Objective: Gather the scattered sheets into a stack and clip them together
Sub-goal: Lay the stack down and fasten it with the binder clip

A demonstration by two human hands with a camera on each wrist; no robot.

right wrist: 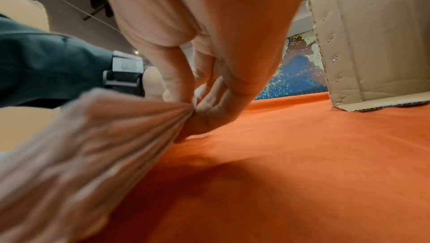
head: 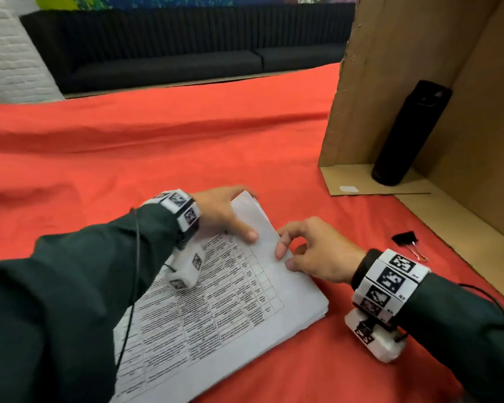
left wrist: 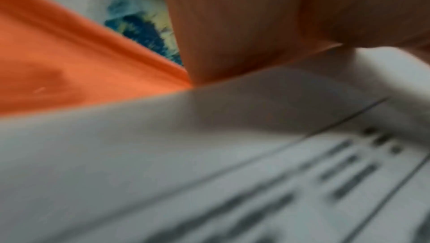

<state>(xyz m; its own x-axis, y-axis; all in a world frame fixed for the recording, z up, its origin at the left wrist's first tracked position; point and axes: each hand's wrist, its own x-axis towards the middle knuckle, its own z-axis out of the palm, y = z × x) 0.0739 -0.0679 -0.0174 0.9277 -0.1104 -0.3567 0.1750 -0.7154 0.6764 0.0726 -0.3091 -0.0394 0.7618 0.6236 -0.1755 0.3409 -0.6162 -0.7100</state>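
A stack of white printed sheets (head: 230, 292) lies at an angle on the red cloth (head: 157, 141). My left hand (head: 236, 213) holds its far corner, thumb on top and fingers curled over the far edge. My right hand (head: 285, 258) pinches the stack's right edge. In the right wrist view the right hand (right wrist: 190, 107) squeezes the sheets (right wrist: 93, 146) together there, the edge raised off the cloth. The left wrist view shows blurred left-hand fingers (left wrist: 232, 26) against the top sheet (left wrist: 209, 155). A black binder clip (head: 405, 238) lies on the cloth, right of my right hand, untouched.
A large open cardboard box (head: 390, 82) stands at the right with a black bottle (head: 405, 135) inside; its wall (right wrist: 372, 44) is close beyond my right hand. A black sofa (head: 172, 53) runs behind the table. Wrinkled red cloth stretches to the left and far side.
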